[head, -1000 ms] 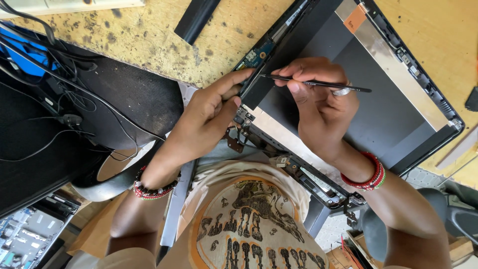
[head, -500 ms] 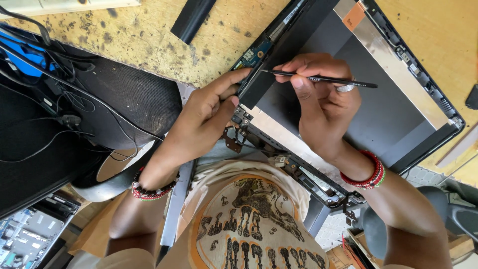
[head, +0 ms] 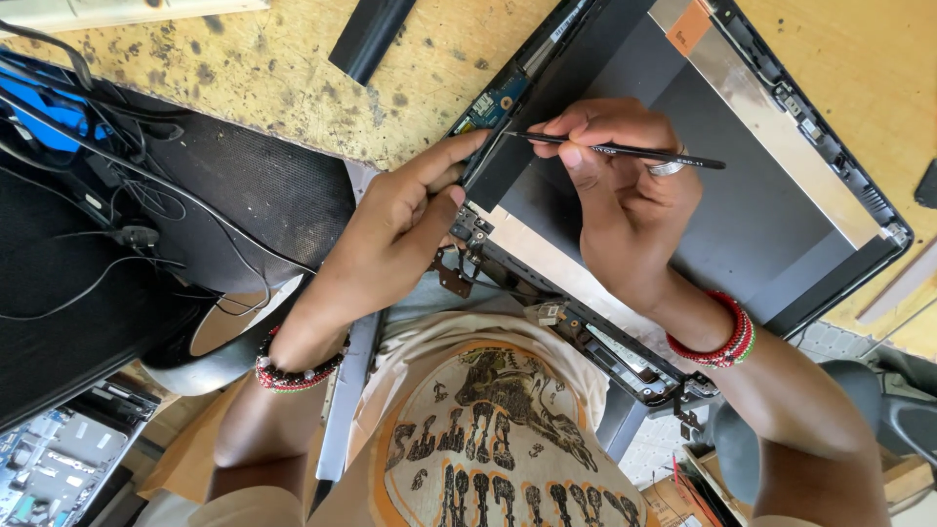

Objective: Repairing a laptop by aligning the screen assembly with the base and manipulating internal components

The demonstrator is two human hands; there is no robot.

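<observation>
Head view: right hand (head: 625,210) fingers pinch black tool (head: 625,150); left hand (head: 400,224) fingers grip laptop lid (head: 761,224) edge.

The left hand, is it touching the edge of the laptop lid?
Touching. The head view shows the left hand with forefinger and thumb pressed against the edge of the laptop lid, beside the small blue circuit board.

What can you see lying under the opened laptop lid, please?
The laptop lid rests on a stained wooden workbench; the right hand and left hand cover part of it. Whatever sits directly beneath stays hidden.
</observation>
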